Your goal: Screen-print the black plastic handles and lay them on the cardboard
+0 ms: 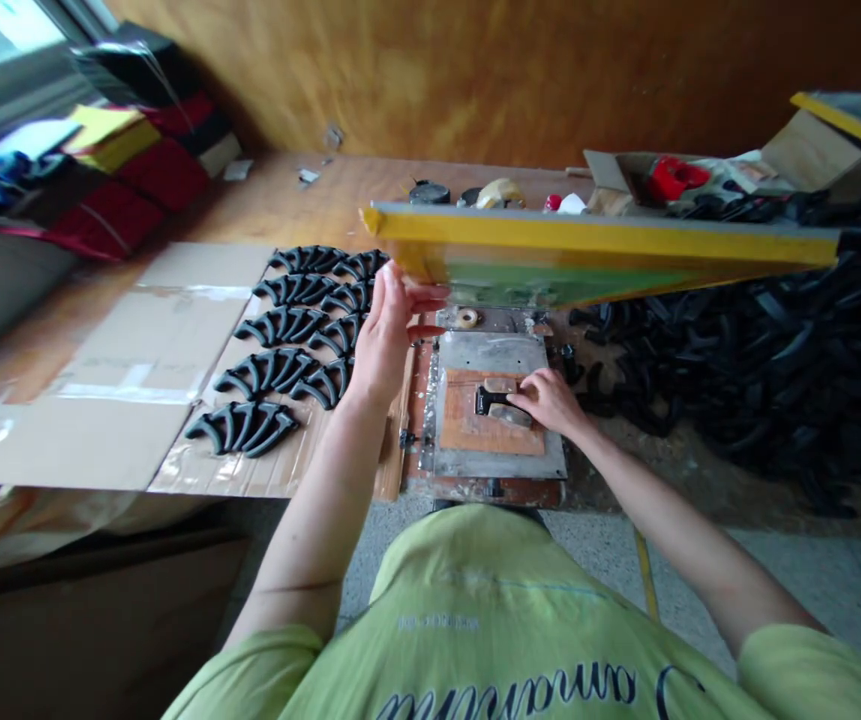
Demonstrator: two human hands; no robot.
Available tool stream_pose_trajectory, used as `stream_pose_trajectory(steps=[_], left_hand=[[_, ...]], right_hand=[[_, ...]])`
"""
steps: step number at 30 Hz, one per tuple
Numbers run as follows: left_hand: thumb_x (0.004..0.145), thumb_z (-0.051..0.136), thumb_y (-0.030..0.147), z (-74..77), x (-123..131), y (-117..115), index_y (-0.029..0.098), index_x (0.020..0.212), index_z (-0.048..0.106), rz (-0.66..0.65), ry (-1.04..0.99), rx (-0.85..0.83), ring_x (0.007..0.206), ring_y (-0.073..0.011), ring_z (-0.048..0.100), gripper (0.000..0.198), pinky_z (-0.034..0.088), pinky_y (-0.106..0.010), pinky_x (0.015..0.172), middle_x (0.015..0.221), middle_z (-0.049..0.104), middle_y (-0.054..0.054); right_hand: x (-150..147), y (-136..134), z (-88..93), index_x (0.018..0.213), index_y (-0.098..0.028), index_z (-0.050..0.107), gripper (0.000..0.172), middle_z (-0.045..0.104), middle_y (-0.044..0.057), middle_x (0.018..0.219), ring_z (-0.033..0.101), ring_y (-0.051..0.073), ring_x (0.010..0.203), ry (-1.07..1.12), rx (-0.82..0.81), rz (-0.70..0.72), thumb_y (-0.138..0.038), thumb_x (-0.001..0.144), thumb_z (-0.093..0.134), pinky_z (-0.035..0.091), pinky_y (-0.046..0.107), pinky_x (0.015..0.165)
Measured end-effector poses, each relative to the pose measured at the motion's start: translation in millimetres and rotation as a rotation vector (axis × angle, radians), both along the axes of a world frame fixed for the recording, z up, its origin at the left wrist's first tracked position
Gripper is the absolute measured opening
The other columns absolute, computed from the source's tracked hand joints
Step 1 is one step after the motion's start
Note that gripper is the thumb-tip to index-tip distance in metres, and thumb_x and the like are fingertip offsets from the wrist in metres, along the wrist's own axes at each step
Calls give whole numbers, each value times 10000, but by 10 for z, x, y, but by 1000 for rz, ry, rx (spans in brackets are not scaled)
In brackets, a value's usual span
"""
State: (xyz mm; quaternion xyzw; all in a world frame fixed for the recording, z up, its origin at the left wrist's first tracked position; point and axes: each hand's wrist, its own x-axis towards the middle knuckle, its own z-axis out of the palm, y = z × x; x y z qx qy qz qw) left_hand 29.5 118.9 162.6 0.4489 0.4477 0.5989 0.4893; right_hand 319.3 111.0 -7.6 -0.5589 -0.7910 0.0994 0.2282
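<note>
My left hand [383, 335] is at the lower left corner of a raised yellow-edged screen frame [587, 235] and grips it there, fingers partly apart under its edge. The frame stands tilted above the work plate, its green mesh facing down. My right hand [550, 400] pinches the end of a black T-shaped plastic handle [491, 400]. The handle lies across a wooden block [460, 432] fixed on a grey metal plate [494, 350]. Left of the plate, rows of similar black handles [272, 370] lie on cardboard.
A large heap of black handles [760, 370] covers the right of the table. Behind it stands an open carton [625, 180] with a red item. A tape roll [467, 317] rests at the plate's far edge. Red and black boxes [130, 190] are stacked at the back left.
</note>
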Motion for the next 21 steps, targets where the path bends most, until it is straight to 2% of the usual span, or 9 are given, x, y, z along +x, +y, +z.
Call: stream_pose_trajectory(steps=[2, 4, 6, 8, 10, 13, 15, 19, 21], left_hand=[[954, 421, 633, -41, 39, -40, 273, 1342, 518, 28, 3, 10, 979, -174, 684, 538, 563, -233, 680, 1090, 698, -66], [932, 461, 648, -227, 124, -252, 264, 1352, 517, 33, 10, -53, 985, -187, 685, 572, 564, -246, 682, 1130, 704, -83], [889, 507, 686, -518, 255, -582, 201, 1266, 594, -71, 20, -244, 958, -226, 695, 620, 561, -269, 646, 1100, 722, -127], [808, 612, 709, -832, 401, -923, 156, 1177, 651, -295, 0, -540, 981, -294, 698, 666, 557, -296, 599, 1099, 726, -176], [795, 634, 702, -1089, 498, -1172, 159, 1135, 655, -324, -116, -683, 1041, -310, 689, 640, 567, -309, 629, 1136, 715, -178], [782, 650, 688, -1334, 388, -1294, 149, 995, 628, -192, -269, -765, 935, -269, 721, 580, 567, -303, 638, 1036, 730, -150], [753, 669, 683, -1463, 88, -1276, 151, 947, 598, -74, -209, -772, 805, -232, 731, 571, 558, -291, 617, 965, 739, -126], [831, 510, 712, -1766, -799, -1328, 164, 953, 588, 159, 297, -751, 664, -209, 717, 567, 540, -287, 587, 850, 740, -96], [894, 403, 676, -1910, -1148, -1411, 167, 936, 608, 185, 620, -812, 653, -249, 719, 550, 541, -325, 592, 745, 723, -101]], right_hand=[[-190, -111, -108, 779, -190, 631, 227, 666, 93, 890, 612, 237, 898, -107, -39, 44, -386, 861, 710, 491, 357, 834], [-319, -172, -108, 791, -200, 591, 186, 654, 89, 837, 605, 235, 848, -129, -110, -22, -330, 915, 642, 476, 341, 783], [-451, -264, -36, 845, -207, 574, 173, 646, 84, 807, 603, 236, 811, -77, -148, -132, -330, 965, 558, 468, 332, 737], [-641, -432, 59, 896, -213, 569, 188, 651, 93, 839, 610, 248, 838, 7, -98, -183, -357, 994, 498, 477, 344, 741], [-861, -635, 137, 912, -223, 577, 196, 659, 100, 899, 610, 253, 901, 70, -10, -64, -368, 1001, 479, 491, 361, 790], [-966, -797, 177, 958, -238, 615, 153, 677, 81, 995, 606, 233, 987, 122, 38, 275, -320, 998, 492, 493, 368, 890], [-717, -727, 145, 1027, -239, 636, 161, 675, 79, 1054, 601, 227, 1033, 145, 40, 255, -264, 992, 482, 484, 379, 945], [317, -354, -93, 1107, -161, 662, 310, 630, 158, 1081, 570, 290, 1094, 29, -4, -352, -115, 891, 445, 456, 444, 998], [763, -232, -278, 1145, -135, 667, 358, 612, 183, 1094, 563, 319, 1099, -102, -117, -478, -116, 832, 495, 452, 459, 996]])
